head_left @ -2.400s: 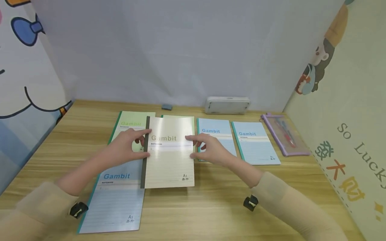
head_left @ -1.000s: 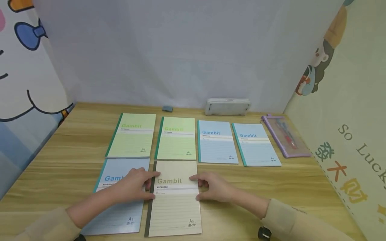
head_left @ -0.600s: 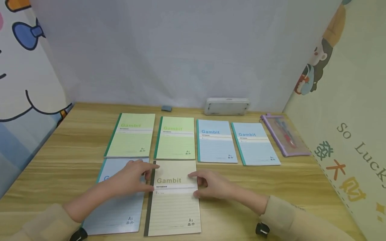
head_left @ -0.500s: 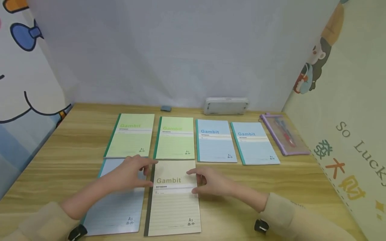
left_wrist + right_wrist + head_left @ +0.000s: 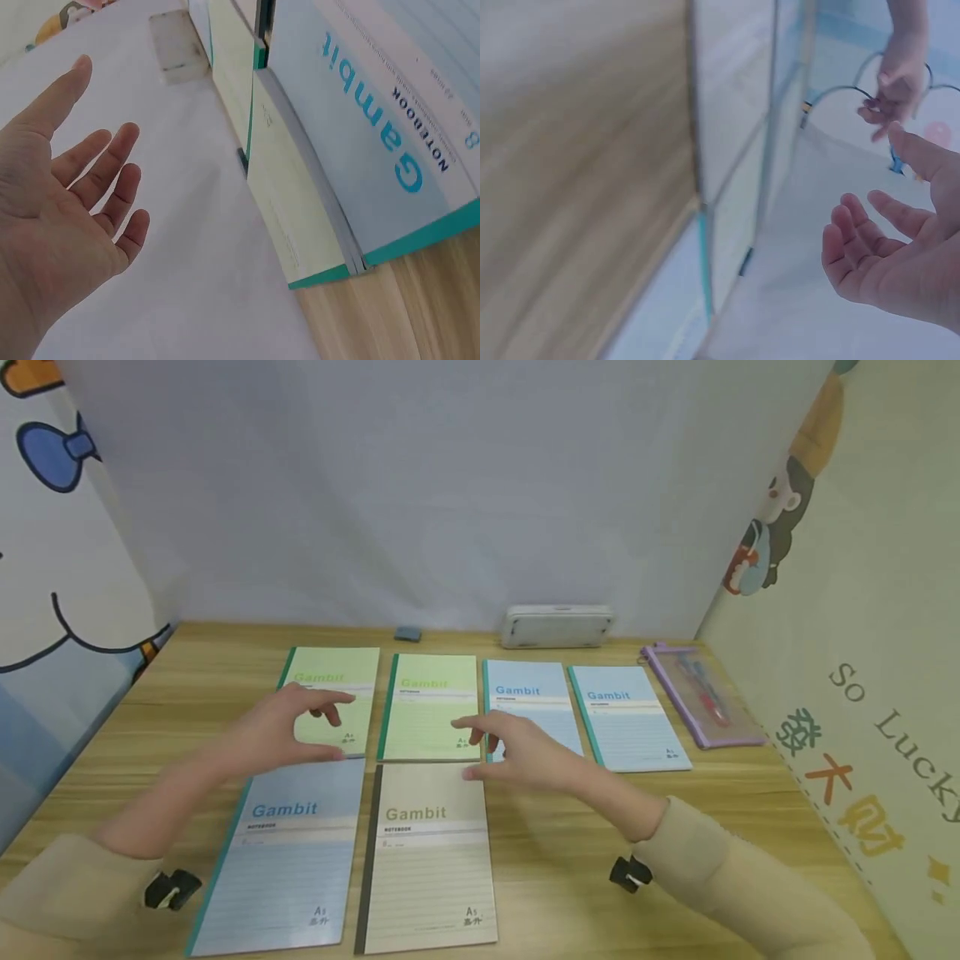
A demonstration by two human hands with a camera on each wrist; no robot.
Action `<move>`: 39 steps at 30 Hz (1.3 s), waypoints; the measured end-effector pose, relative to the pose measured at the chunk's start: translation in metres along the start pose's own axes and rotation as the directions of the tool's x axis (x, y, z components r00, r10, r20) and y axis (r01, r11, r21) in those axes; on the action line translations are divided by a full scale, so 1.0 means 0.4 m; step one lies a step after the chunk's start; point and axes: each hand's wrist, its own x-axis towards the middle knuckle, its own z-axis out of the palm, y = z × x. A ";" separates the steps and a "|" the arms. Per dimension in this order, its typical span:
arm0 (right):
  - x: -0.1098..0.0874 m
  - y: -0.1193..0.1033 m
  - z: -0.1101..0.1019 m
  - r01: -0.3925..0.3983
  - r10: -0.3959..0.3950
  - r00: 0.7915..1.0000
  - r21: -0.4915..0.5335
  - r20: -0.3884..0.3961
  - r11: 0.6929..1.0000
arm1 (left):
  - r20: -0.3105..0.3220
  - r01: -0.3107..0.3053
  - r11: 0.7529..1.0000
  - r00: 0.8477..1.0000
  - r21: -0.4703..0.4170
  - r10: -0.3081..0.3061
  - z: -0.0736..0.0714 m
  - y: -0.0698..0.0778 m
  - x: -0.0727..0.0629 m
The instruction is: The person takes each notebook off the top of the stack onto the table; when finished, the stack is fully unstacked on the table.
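Fingers half parted, left hand + right hand empty, I see the beige notebook around their six o'clock

Layout, 12 o'clock = far side

On table: front-right notebook as centre; front-left notebook at 9. Behind: four back notebooks at 11, 12, 1, 2. Farther out: small block at 12, case at 1, pouch at 2.

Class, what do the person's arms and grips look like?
The left sleeve and right sleeve are beige, with broad cuffs. A small, blocky black item shows by each cuff. The left grip and right grip are bare, no gloves visible.
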 end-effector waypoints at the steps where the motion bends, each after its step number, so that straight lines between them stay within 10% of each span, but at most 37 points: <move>1: 0.007 -0.002 -0.012 0.009 -0.009 1.000 -0.004 -0.011 1.000 | -0.007 0.007 1.000 1.000 -0.005 -0.007 -0.010 -0.009 0.002; 15: 0.117 -0.014 -0.062 0.027 -0.024 0.993 0.022 -0.112 0.999 | -0.060 0.203 0.978 0.977 -0.057 -0.206 -0.098 -0.148 0.016; 39: 0.369 -0.021 0.074 0.003 -0.002 0.999 0.026 -0.049 1.000 | 0.058 0.342 0.933 0.939 -0.112 -0.338 0.002 -0.324 0.050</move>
